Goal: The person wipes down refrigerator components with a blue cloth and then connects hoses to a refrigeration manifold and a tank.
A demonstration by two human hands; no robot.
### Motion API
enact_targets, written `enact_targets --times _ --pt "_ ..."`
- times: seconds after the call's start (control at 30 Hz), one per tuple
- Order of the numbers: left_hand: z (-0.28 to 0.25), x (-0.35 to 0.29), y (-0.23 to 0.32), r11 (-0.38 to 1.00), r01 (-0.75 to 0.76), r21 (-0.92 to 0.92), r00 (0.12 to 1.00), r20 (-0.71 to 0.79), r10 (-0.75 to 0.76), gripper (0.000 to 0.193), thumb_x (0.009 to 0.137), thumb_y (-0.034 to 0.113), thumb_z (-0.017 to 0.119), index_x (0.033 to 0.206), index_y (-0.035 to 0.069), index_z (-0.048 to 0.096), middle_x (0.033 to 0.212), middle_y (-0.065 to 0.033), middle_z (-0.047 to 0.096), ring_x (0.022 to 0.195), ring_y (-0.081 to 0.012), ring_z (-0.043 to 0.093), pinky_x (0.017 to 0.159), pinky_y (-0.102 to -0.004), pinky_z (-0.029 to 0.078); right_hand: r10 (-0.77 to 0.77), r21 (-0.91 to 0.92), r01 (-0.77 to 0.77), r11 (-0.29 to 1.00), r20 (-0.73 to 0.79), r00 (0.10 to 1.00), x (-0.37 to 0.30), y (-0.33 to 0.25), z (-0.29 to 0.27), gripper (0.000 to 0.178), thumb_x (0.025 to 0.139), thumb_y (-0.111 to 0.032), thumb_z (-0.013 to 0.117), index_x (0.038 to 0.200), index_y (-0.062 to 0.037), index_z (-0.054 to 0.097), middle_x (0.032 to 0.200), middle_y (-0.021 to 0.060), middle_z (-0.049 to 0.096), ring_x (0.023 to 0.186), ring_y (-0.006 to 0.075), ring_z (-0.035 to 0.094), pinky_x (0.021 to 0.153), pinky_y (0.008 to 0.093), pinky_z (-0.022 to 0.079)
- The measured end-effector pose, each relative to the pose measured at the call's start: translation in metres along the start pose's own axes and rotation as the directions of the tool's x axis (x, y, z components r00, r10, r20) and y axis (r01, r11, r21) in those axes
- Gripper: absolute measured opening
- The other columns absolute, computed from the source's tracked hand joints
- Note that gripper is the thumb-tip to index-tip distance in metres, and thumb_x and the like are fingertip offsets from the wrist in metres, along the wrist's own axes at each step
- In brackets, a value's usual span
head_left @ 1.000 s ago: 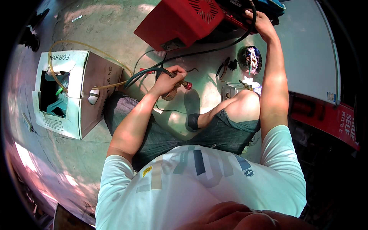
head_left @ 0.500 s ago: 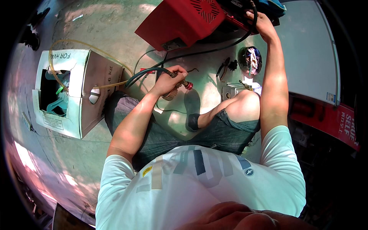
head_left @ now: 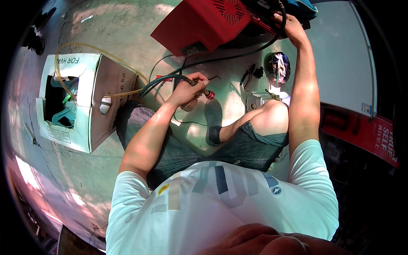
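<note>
My left hand (head_left: 187, 92) is closed round a brass-coloured torch handle (head_left: 196, 100) with a red knob (head_left: 210, 95) at its end, held above the floor between my legs. A dark hose (head_left: 163, 79) runs back from the handle. At the far right, my right hand (head_left: 293, 29) reaches to the dark end of a red machine (head_left: 204, 29). Its fingers are curled there beside a thick black hose (head_left: 277, 37), and what they grip is partly hidden. The machine has a round vent grille on its casing.
To my left stands a white cardboard box (head_left: 95, 85) with a cut-out and green parts inside; a yellow hose (head_left: 108, 58) loops from it. Pliers (head_left: 245, 77), a bowl of small items (head_left: 276, 70) and a finned metal part (head_left: 255, 101) lie near my right knee. A white panel (head_left: 344, 55) stands rightmost.
</note>
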State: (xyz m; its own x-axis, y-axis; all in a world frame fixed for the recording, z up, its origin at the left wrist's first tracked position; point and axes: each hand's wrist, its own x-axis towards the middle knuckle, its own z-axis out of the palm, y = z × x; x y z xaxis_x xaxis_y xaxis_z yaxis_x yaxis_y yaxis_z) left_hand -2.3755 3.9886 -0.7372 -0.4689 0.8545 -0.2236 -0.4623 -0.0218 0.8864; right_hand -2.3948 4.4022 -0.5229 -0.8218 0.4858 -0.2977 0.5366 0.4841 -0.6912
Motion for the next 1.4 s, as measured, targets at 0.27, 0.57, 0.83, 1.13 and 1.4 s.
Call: enact_targets --times 0.27,0.57,0.83,1.13,1.4 --pt "-0.001 -0.001 0.002 0.999 0.021 0.046 1.000 0.010 -0.022 0.017 0.100 0.023 0.066 0.102 0.006 0.067 0.084 0.0039 0.063 0.072 -0.0034 0.054 0.063 -0.0226 0.044 0.023 -0.016 -0.023 1.000 -0.004 1.000 -0.002 -0.007 0.002 0.054 0.099 -0.037 0.067 0.137 -0.0001 0.057 0.121 0.0048 0.066 0.106 0.0140 0.060 0.094 0.0287 0.049" --pt "0.001 -0.004 0.010 0.999 0.032 0.031 0.999 0.002 -0.032 0.017 0.099 0.023 0.066 0.102 0.006 0.067 0.079 0.0033 0.063 0.069 -0.0041 0.055 0.061 -0.0230 0.045 0.028 -0.038 -0.028 0.999 0.010 1.000 -0.001 -0.006 -0.003 0.059 0.099 -0.040 0.066 0.141 -0.0001 0.054 0.129 0.0111 0.065 0.113 0.0191 0.061 0.094 0.0320 0.050" --pt "0.000 -0.005 0.005 1.000 0.016 0.003 1.000 0.021 -0.016 0.017 0.098 0.021 0.068 0.101 0.005 0.067 0.075 0.0031 0.063 0.067 -0.0039 0.057 0.060 -0.0226 0.046 0.014 0.074 -0.012 0.997 -0.033 0.999 -0.009 -0.004 0.001 0.060 0.097 -0.049 0.067 0.128 0.0017 0.063 0.120 0.0082 0.068 0.107 0.0160 0.058 0.096 0.0307 0.045" --pt "0.016 -0.016 0.024 0.995 0.095 0.024 0.987 -0.130 -0.091 0.017 0.098 0.021 0.067 0.099 0.004 0.063 0.076 -0.0007 0.066 0.065 -0.0073 0.060 0.059 -0.0240 0.048 0.027 0.090 -0.021 0.996 -0.066 0.997 -0.014 -0.012 0.005 0.064 0.095 -0.057 0.065 0.124 0.0000 0.064 0.105 0.0022 0.067 0.090 0.0107 0.056 0.080 0.0274 0.046" --pt "0.022 -0.041 0.108 0.925 0.347 0.151 0.936 -0.002 -0.351 0.018 0.097 0.021 0.069 0.097 0.005 0.062 0.078 -0.0041 0.068 0.064 -0.0090 0.060 0.058 -0.0261 0.049 0.070 0.263 -0.061 0.963 -0.026 0.997 -0.005 -0.010 0.001 0.057 0.098 -0.052 0.062 0.130 -0.0055 0.060 0.117 0.0017 0.061 0.105 0.0117 0.053 0.087 0.0263 0.044"
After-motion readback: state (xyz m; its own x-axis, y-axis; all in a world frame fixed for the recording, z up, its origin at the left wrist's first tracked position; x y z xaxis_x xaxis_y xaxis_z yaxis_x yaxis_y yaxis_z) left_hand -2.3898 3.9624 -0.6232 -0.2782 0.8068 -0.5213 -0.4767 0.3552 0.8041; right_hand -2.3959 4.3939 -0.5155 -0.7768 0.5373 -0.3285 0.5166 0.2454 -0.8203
